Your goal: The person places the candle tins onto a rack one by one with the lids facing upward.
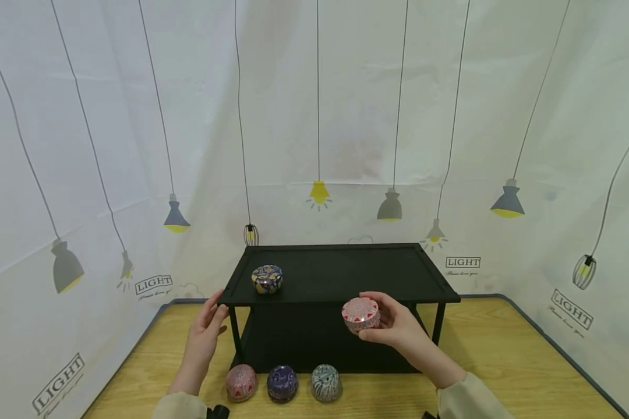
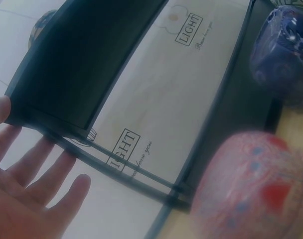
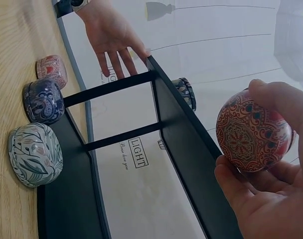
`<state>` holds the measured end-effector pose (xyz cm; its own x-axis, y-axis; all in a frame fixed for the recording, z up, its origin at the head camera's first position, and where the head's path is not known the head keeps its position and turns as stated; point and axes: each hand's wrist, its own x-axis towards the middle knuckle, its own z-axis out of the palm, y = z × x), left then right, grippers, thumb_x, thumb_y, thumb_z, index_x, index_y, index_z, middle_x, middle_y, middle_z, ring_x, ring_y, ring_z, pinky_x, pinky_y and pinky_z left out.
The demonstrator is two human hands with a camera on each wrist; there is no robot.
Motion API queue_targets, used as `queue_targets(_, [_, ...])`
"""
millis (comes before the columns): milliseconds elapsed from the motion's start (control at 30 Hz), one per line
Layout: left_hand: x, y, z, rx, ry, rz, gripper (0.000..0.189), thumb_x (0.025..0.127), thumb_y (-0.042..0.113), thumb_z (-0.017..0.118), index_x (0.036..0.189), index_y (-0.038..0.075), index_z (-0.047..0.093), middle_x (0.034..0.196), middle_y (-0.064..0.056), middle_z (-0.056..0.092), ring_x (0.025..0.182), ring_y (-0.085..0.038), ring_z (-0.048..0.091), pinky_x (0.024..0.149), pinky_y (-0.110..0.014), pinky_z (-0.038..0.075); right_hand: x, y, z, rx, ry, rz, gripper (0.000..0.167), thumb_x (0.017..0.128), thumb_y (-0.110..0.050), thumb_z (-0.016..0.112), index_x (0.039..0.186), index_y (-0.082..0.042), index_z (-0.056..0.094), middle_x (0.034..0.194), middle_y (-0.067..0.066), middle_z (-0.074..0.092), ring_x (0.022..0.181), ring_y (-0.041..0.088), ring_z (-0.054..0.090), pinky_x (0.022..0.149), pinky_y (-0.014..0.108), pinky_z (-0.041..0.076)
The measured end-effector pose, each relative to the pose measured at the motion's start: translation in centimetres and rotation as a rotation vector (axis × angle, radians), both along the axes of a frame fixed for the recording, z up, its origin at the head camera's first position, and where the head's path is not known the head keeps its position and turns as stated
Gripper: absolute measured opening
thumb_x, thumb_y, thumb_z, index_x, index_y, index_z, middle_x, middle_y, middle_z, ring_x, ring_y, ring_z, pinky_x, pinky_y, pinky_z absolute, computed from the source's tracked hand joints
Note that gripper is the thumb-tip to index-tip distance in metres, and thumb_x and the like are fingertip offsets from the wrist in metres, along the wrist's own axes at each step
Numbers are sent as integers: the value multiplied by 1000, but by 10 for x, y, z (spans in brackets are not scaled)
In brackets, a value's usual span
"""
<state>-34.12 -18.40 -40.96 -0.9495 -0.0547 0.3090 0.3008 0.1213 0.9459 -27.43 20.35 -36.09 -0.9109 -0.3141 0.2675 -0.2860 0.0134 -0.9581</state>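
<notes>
Pink-red tin (image 1: 360,313): gripped by right hand (image 1: 395,326), near front edge of black shelf (image 1: 340,270); exact clearance hard to judge.
Left hand (image 1: 203,329): fingers extended, at shelf's front-left corner.
Black shelf: bearing patterned tin (image 1: 267,280) on top, left side.

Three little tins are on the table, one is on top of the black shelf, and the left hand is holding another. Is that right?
Not quite: the head view shows the right hand holding that tin, not the left hand. Three little tins are on the table, and one tin is on top of the black shelf.
</notes>
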Motion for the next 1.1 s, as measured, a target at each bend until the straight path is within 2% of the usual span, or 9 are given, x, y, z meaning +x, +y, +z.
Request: queue_targets(1100, [0, 1, 0, 5, -15, 9, 54, 102, 38, 49, 150, 18, 37, 147, -21, 39, 129, -35, 43, 100, -56, 37, -6, -9, 16, -4, 49, -17, 73, 83, -9, 77, 144, 3, 38, 128, 20, 51, 107, 22, 58, 83, 32, 52])
